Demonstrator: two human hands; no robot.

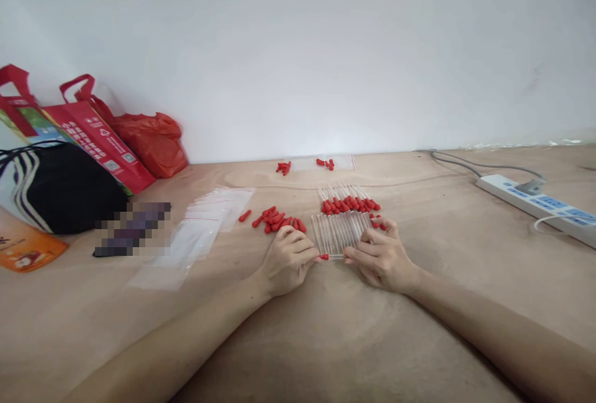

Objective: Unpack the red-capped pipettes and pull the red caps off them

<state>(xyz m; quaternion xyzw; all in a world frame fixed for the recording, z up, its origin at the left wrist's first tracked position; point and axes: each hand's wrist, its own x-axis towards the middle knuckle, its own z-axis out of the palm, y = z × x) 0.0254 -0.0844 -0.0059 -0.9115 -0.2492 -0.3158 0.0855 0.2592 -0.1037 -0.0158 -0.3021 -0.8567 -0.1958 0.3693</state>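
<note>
My left hand [287, 260] rests on the wooden table [326, 341] with its fingers curled, pinching a small red cap [323, 257] at the end of a thin clear tube [336, 257]. My right hand [379, 258] pinches the other end of that tube. Just beyond both hands lies a row of clear tubes [339, 232], and behind it a second row fitted with red caps [349, 205]. A loose pile of red caps [278, 220] lies just above my left hand.
Clear zip bags [200, 229] lie to the left. Red shopping bags [100, 136] and a black bag [60, 189] stand at the far left by the wall. A white power strip [535, 204] with cables lies at right. More caps and bags [321, 163] lie near the wall.
</note>
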